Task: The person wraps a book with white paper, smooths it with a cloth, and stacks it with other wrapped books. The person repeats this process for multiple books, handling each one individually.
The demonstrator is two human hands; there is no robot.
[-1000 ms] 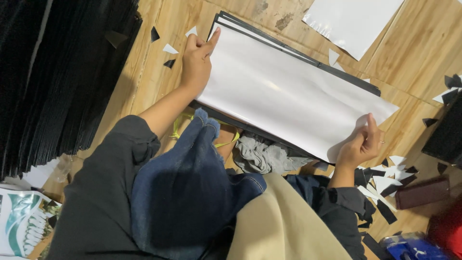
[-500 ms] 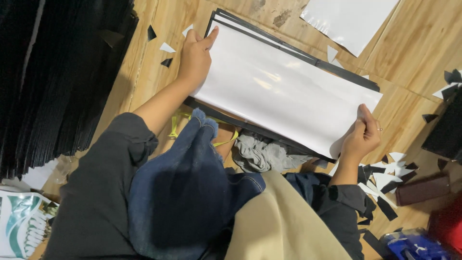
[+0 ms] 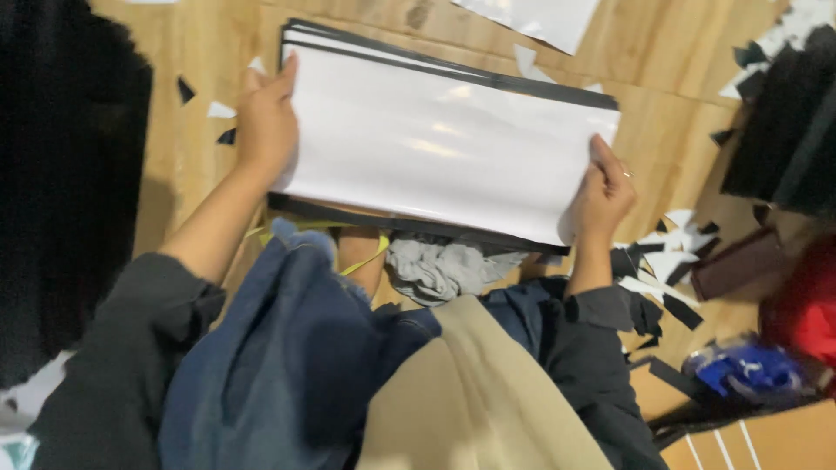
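Paper is what both hands are on — a stack of sheets (image 3: 435, 148), glossy white on top with black edges showing beneath, lying on the wooden floor (image 3: 662, 130) just ahead of the person's knees. The left hand (image 3: 266, 122) is clamped on the stack's left short edge, fingers laid up along it; the right hand (image 3: 605, 187) grips the right edge near the lower corner, thumb on top. I judge the sheets thin, light and floppy one by one, yet fairly firm as a pile; the shiny top face looks slippery, so the layers could slide or fan out. Holding at both short edges, as now, seems the sound grip — pinching one corner would likely crease it. Against the earlier frames, the stack sits more level in view and its right corner looks flatter, while the right hand has shifted up along that edge. Black and white offcuts (image 3: 666, 261) lie scattered nearby.
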